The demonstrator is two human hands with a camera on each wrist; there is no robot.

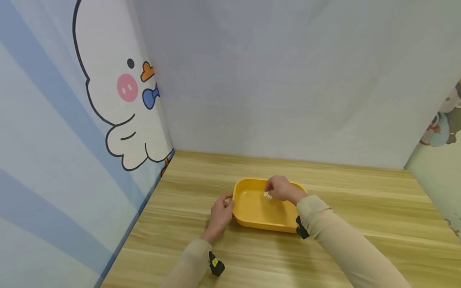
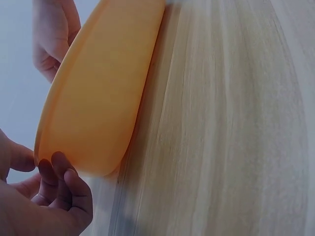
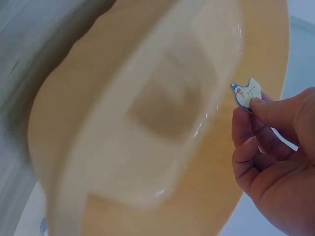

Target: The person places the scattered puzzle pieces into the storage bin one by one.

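Observation:
A yellow plastic tray (image 1: 252,208) with raised walls and rounded corners rests on the wooden table. My left hand (image 1: 221,212) pinches its left end, and the left wrist view shows the thumb at the rim and curled fingers (image 2: 61,164) against the outer wall. Over the tray's far right part, my right hand (image 1: 281,188) holds a small flat jigsaw puzzle piece (image 3: 247,94) between thumb and fingers. The piece is whitish with a blue edge, a notch and small printed marks. In the head view only a pale bit of it shows below the fingers.
The wood-grain table (image 1: 360,200) spreads around the tray. A pale grey curtain (image 1: 281,80) stands behind it. On the left hangs a blue and white cloth with a cartoon duck (image 1: 119,88); a printed panel (image 1: 439,172) stands at the right.

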